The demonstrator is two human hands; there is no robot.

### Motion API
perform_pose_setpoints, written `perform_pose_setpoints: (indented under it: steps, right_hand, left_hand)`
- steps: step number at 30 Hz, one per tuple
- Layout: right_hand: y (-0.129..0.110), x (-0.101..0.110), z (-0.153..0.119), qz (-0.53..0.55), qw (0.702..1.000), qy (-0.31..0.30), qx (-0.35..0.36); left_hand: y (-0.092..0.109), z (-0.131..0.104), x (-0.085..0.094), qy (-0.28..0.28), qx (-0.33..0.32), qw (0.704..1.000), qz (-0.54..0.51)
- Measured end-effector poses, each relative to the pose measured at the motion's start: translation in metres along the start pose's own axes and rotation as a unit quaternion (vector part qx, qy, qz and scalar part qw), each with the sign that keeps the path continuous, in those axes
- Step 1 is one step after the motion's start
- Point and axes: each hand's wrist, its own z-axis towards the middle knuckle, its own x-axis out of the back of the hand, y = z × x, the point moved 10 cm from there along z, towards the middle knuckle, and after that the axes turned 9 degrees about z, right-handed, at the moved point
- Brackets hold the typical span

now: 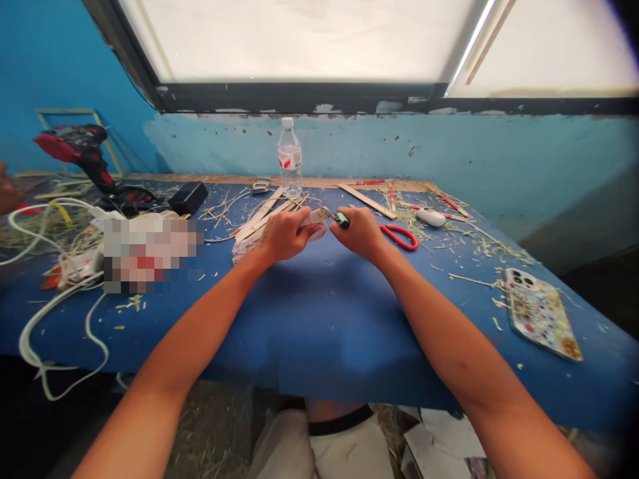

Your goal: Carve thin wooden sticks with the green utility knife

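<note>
Over the middle of the blue table, my left hand [288, 234] is closed on a small whitish, see-through plastic piece [318, 231]. Close to its right, my right hand [360, 231] wraps round a small hand tool with a green-and-black handle [342, 220]. The tool's metal head points left and meets the top of the plastic piece; its exact kind is hard to make out. Behind my left hand lies a bundle of thin strips [245, 249], partly covered by the hand. Red-handled scissors [401, 237] lie just right of my right hand, their blades hidden.
A water bottle [290, 159] stands at the back. Flat wooden sticks [367, 201] and straw scraps lie around. At right are a white mouse-like object [430, 217] and a phone [542, 313]. A cordless drill [94, 156], white cables [30, 332] and another person's hand [8, 191] are at left.
</note>
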Motion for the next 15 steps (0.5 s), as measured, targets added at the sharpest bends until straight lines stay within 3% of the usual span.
perform_pose_setpoints:
  steps: [15]
  right_hand:
    - [-0.0028, 0.0017, -0.0009, -0.089, 0.996, -0.006, -0.007]
  left_hand:
    - [0.0011, -0.0001, -0.0016, 0.008, -0.003, 1.0, -0.003]
